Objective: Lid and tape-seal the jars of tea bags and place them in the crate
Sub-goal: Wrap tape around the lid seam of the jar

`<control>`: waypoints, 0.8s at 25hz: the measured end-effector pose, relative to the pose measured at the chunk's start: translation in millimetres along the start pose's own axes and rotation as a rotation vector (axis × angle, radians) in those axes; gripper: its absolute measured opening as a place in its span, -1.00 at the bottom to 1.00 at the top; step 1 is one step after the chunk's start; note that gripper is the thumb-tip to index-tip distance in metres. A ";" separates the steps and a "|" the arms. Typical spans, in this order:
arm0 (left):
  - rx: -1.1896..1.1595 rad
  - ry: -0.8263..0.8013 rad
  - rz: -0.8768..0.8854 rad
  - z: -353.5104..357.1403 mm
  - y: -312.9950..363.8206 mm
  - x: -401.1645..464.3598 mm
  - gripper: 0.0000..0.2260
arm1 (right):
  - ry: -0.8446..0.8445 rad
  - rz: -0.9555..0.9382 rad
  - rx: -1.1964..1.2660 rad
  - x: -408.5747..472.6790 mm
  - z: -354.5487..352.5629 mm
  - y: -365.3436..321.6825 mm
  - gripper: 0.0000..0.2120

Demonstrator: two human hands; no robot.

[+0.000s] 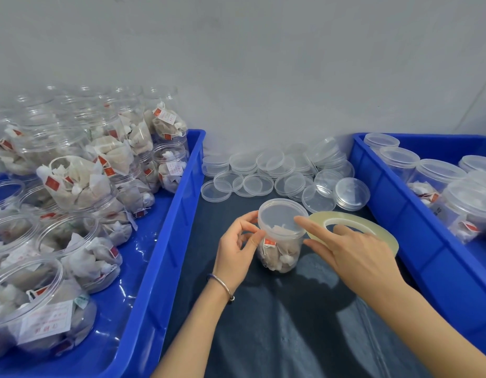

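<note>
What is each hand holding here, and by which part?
The left hand pinches the lidded jar at its rim, just under the lid. The right hand holds the tape roll, fingers through its centre hole.

Two bare forearms are seen entering from the bottom edge, each ending in an uncovered hand — no sleeves, gloves or cuffs are worn on either. The left hand (237,251) is marked out by what is worn at its wrist: a thin, plain silver-coloured bangle (222,286), round in section and closed by a small bead at its end, and beside it a narrow dark band, of which only a short part is shown. The right hand (353,252) and its wrist are left unadorned — no ring, watch or strap is visible. The fingernails are kept short and unpainted.
</note>
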State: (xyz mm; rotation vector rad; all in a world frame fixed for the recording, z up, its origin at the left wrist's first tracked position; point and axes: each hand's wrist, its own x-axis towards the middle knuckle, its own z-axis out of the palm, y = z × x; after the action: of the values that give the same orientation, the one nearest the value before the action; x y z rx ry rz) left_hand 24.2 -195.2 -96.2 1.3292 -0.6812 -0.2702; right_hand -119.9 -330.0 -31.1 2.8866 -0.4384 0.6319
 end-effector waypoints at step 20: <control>0.420 0.039 0.143 35.7 5.8 2.8 -0.42 | -0.208 -0.006 -0.133 0.1 -6.9 6.7 -0.45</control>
State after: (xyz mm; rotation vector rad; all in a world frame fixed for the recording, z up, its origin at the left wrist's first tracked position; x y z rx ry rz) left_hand 4.0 -223.8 -86.9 1.6698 -0.8243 0.0184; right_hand -124.6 -334.9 -24.3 2.8344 -0.4781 0.2893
